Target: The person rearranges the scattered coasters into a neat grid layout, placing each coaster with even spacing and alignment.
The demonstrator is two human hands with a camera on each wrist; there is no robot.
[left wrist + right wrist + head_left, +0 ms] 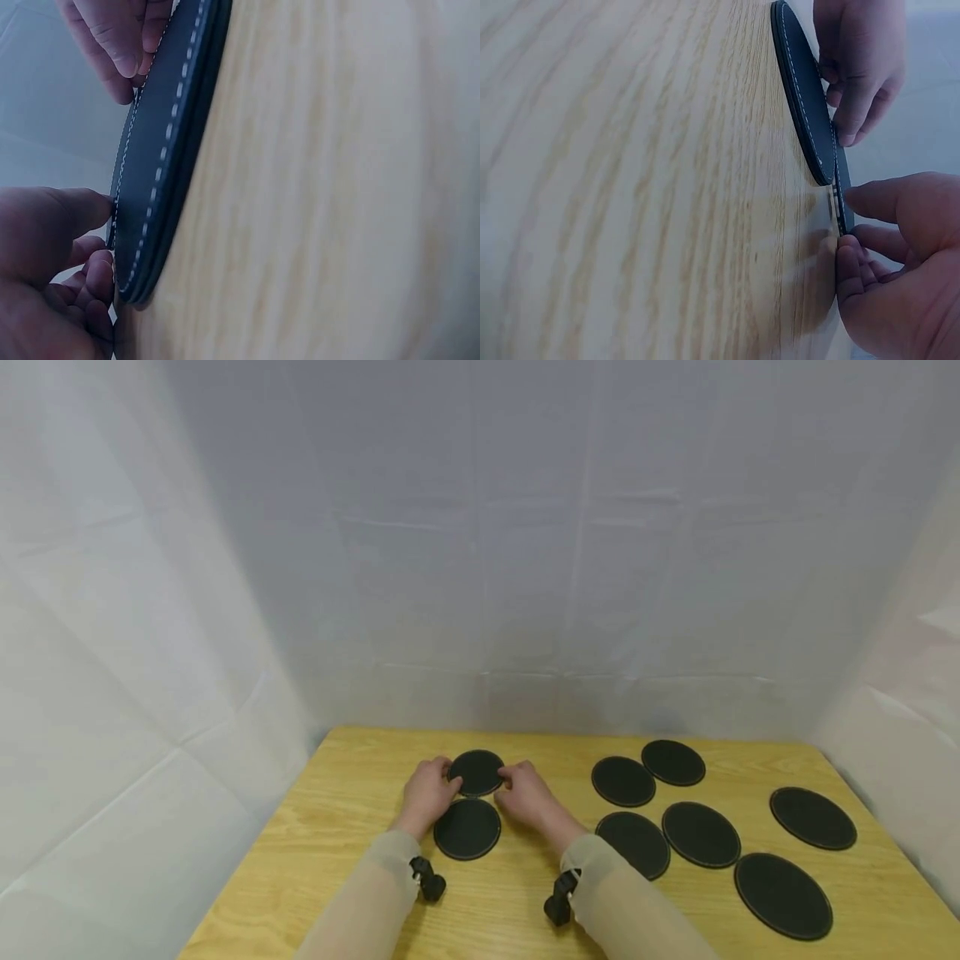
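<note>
While both hands are working at the far left part of the wooden table [750,935], pinching one black round coaster [476,772] between them: left hand [427,793] taking its left edge with thumb and curled fingers, right hand [527,793] taking its right edge the same way. Sitting just beyond a second black coaster [467,828], which is lying flat on the table, near side, between the two wrists. Wrist views showing white stitching along the rim of the held coaster [161,150], and its near edge overlapping the lower coaster [802,112] slightly; touching or just lifted, cannot tell. Left thumb [52,217] pressing on the rim in the left wrist view; right thumb [900,202] doing likewise in the right wrist view.

Lying to the right, well apart from the hands: six more black coasters [701,833], spread flat in loose pairs from far to near. Hanging behind and at both sides of the table: white cloth backdrop [480,568]. Covering both forearms: pale sleeves [375,893], each wrist carrying a small black camera mount [427,878].
</note>
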